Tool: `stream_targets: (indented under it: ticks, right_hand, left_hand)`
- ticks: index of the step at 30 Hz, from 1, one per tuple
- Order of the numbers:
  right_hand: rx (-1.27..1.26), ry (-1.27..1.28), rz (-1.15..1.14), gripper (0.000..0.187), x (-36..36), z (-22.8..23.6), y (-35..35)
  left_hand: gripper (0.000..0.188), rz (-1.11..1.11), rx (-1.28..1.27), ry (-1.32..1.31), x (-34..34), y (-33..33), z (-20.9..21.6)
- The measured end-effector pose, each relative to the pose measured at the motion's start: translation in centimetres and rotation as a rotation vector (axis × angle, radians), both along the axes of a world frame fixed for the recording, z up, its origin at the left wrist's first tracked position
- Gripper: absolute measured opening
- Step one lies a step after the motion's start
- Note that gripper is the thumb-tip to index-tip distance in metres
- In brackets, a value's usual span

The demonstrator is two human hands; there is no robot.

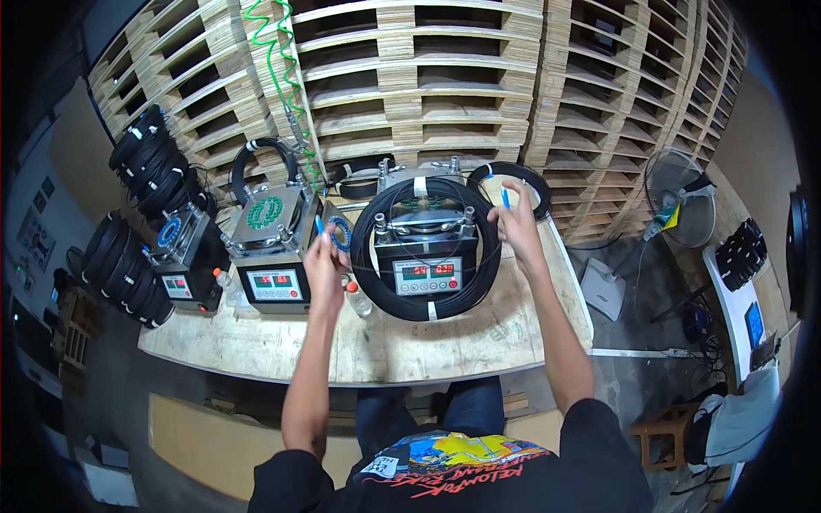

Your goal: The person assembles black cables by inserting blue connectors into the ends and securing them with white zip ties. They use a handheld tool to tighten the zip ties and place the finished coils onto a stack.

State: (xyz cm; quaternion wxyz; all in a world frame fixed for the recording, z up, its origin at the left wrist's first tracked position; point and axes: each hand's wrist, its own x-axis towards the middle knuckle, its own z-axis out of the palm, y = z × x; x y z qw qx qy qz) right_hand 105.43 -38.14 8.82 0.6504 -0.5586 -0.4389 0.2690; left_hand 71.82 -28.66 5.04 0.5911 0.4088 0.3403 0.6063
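Observation:
My left hand (pixel 322 261) pinches one blue-tipped cable end (pixel 320 224), held upright left of the middle machine. My right hand (pixel 516 224) is raised on the other side, fingers closed on a second blue-tipped cable end (pixel 505 198). Between my hands is a large coil of thin black cable (pixel 366 286), bound with white tape and ringing the front of a black bench machine (pixel 428 275). That machine has a lit red display and a metal top plate with corner posts. Thin cable strands loop across it.
Two similar machines stand to the left, one with a green ring of parts (pixel 265 212), one with a blue ring (pixel 170 232). Small red-capped bottles (pixel 359 301) sit beside them. Stacked cable coils (pixel 124 269) rise at far left. Wooden pallets (pixel 419 68) back the table; a fan (pixel 684 201) stands right.

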Motion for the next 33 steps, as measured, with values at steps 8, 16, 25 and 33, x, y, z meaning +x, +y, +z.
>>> stream_targets:
  ticks: [8, 16, 25, 33]
  right_hand:
    - [-0.166, -0.755, -0.204, 0.051, 0.2, 5.4, 14.5]
    - [-0.198, -1.042, 0.077, 0.030, 1.1, 4.0, 20.5]
    - [-0.114, -1.056, 0.468, 0.018, 2.6, 3.7, 20.9]
    - [-0.235, -1.068, 0.510, 0.016, 1.7, 4.2, 21.2]
  left_hand:
    - [0.038, 0.189, 0.393, 0.824, 6.4, 15.8, 6.7]
    - [0.020, 0.169, 0.489, 1.069, 14.3, 16.5, 7.3]
    - [0.016, 0.166, 0.490, 1.243, 14.5, 13.6, 6.7]
    - [0.016, 0.194, 0.539, 1.246, 14.4, 13.5, 6.8]
